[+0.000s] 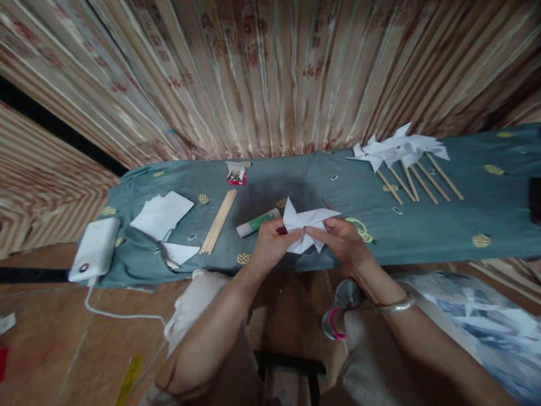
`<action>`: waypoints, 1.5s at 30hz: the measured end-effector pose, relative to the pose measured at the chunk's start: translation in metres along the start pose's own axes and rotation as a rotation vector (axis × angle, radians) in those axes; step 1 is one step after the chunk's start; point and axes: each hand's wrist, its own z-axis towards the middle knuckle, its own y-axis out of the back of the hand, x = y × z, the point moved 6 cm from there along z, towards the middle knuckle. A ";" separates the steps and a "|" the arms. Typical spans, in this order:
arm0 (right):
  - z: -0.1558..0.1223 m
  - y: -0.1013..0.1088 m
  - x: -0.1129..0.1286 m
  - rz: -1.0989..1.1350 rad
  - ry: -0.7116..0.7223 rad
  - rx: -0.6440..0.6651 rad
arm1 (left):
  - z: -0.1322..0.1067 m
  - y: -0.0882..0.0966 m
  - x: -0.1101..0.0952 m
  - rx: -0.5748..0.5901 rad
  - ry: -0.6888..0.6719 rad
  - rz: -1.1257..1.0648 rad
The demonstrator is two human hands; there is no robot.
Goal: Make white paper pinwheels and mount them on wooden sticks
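Both my hands pinch a white paper pinwheel (pixel 310 217) above the front edge of the cloth-covered table. My left hand (pixel 273 239) grips its left side, with the thumb pressed near the centre. From the right, my right hand (pixel 344 239) holds it, its thumb meeting the other thumb at the middle. Just behind my left hand lies a glue stick (pixel 258 222) with a green label. A pale green ring (pixel 355 224), partly hidden, rests beside my right hand, perhaps a scissors handle; a thin pointed tip shows behind the pinwheel.
Several wooden sticks (pixel 218 221) lie left of the glue stick. Beyond them is a small open red box (pixel 236 173) of metal bits. White paper sheets (pixel 163 214) and a white device with a cable (pixel 95 248) are at left. Finished pinwheels on sticks (pixel 401 149) lie at right.
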 end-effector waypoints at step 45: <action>0.019 0.020 -0.002 0.224 -0.010 -0.097 | 0.001 0.145 -0.069 -0.581 -0.531 1.150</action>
